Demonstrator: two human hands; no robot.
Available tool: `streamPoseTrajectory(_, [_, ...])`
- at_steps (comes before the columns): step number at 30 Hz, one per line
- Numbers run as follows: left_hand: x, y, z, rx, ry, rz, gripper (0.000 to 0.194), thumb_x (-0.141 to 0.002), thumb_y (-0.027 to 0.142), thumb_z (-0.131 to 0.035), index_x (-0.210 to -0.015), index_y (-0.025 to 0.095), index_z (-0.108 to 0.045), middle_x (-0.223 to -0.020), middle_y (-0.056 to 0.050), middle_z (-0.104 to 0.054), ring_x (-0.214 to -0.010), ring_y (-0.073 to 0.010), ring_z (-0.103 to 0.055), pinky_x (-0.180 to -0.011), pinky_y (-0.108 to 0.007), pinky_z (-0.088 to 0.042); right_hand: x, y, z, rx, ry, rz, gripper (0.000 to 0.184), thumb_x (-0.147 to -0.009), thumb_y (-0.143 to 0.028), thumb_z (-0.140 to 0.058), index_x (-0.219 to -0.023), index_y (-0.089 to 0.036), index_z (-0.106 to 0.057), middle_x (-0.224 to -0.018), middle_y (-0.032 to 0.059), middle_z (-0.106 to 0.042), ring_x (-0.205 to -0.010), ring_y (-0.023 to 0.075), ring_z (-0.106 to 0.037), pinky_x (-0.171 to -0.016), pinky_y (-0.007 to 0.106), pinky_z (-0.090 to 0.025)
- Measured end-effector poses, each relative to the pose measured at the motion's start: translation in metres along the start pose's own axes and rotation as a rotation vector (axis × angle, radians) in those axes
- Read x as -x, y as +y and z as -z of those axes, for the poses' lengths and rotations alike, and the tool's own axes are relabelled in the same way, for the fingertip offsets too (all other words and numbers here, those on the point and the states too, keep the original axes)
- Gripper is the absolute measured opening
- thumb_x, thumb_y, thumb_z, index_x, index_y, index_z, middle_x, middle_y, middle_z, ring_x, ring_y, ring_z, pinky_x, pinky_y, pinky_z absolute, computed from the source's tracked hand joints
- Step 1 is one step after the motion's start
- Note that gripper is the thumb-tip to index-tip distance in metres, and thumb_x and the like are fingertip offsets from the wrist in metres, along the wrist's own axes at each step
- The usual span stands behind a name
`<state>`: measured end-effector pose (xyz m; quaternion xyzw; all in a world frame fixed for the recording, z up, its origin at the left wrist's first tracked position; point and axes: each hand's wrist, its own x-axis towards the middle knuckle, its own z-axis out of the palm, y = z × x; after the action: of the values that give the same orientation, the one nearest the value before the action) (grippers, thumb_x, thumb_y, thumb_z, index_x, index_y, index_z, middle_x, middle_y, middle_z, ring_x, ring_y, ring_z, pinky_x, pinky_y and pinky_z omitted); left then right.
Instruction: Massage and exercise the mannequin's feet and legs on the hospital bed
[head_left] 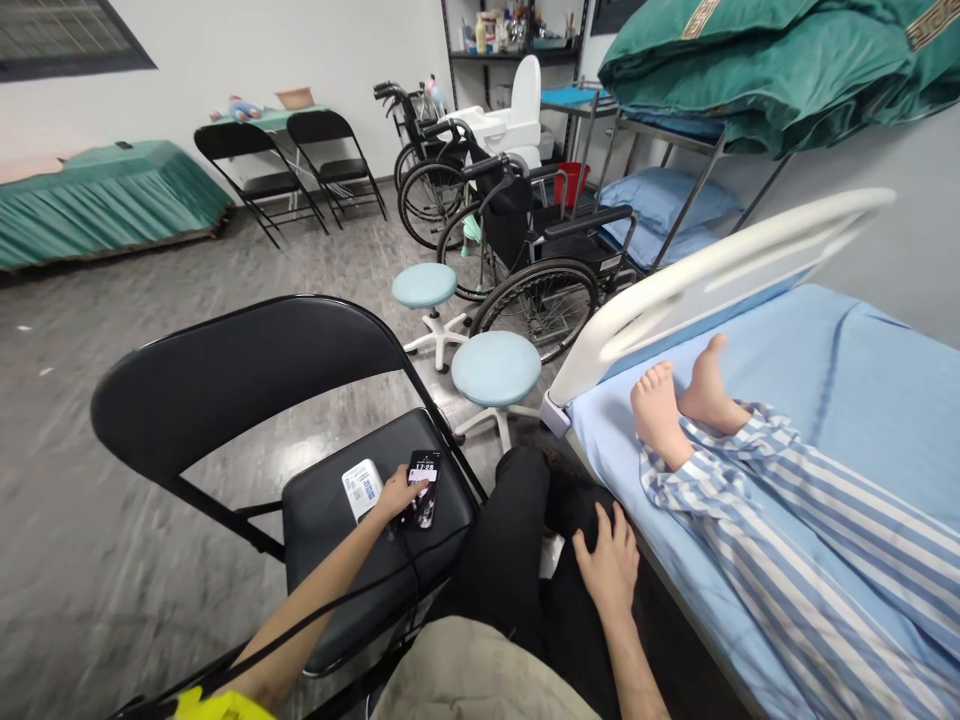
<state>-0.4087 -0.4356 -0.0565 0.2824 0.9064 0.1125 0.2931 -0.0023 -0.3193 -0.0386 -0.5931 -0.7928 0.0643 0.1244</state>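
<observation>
Pressing down on the seat of a black folding chair (352,585), the left hand (397,492) sits against the lower edge of a lit smartphone (424,488) lying on that seat. Its fingers (416,487) bunch together over the phone, but whether they pinch it is hard to tell. A white QR-printed card (362,490) lies just beside the hand, and a black cable (322,600) runs along the left forearm. The right hand (606,565) rests on a thigh in black trousers (510,540), fingers slightly spread and holding nothing. Just beside it stands a hospital bed with a blue sheet (825,370) and a white footboard (712,290) — on it lie a manikin's bare feet (660,405) and blue-striped pyjamas (787,540). Beyond the chair are two round blue stools (495,368) and a wheelchair (540,290).
</observation>
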Motion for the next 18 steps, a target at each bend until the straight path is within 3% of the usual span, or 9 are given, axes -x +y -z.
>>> streamPoseTrajectory(3, [-0.0015,-0.0014,0.0007,0.01,-0.008,0.006,0.039,-0.091,0.035,-0.051,-0.124,0.015,-0.054,-0.125,-0.014,-0.068,-0.12,-0.0269,-0.062,-0.1,-0.033,-0.046,-0.0003,0.0011,-0.0019,-0.028,0.026,0.007,0.055,-0.091,-0.04,-0.041,-0.134,-0.011,-0.057,-0.145,0.0202,-0.046,-0.123,0.039,-0.049,-0.089,0.05,-0.048])
streamPoseTrajectory(6, [-0.0034,-0.003,0.0008,-0.007,0.006,0.016,0.035,-0.095,0.033,-0.041,-0.123,0.016,-0.055,-0.112,-0.012,-0.072,-0.113,-0.0254,-0.066,-0.095,-0.032,-0.048,-0.0004,0.0018,-0.0034,-0.061,0.044,0.01,0.055,-0.09,-0.04,-0.041,-0.134,-0.012,-0.057,-0.144,0.0208,-0.046,-0.122,0.0412,-0.05,-0.088,0.052,-0.048])
streamPoseTrajectory(11, [-0.0051,-0.0025,-0.0004,-0.028,0.02,0.032,0.034,-0.095,0.033,-0.04,-0.12,0.018,-0.056,-0.099,-0.009,-0.074,-0.106,-0.0253,-0.068,-0.092,-0.033,-0.049,-0.0003,0.0015,-0.0032,-0.089,0.042,0.002,0.055,-0.089,-0.04,-0.042,-0.137,-0.015,-0.055,-0.144,0.0199,-0.045,-0.123,0.0422,-0.049,-0.088,0.055,-0.047])
streamPoseTrajectory(18, [-0.0021,-0.001,-0.0017,-0.04,0.052,0.031,0.038,-0.094,0.036,-0.042,-0.123,0.015,-0.055,-0.116,-0.014,-0.071,-0.114,-0.0266,-0.065,-0.095,-0.034,-0.048,-0.0005,0.0017,-0.0034,-0.075,0.031,0.003,0.055,-0.09,-0.04,-0.041,-0.136,-0.013,-0.055,-0.145,0.0204,-0.045,-0.124,0.0419,-0.049,-0.09,0.054,-0.047])
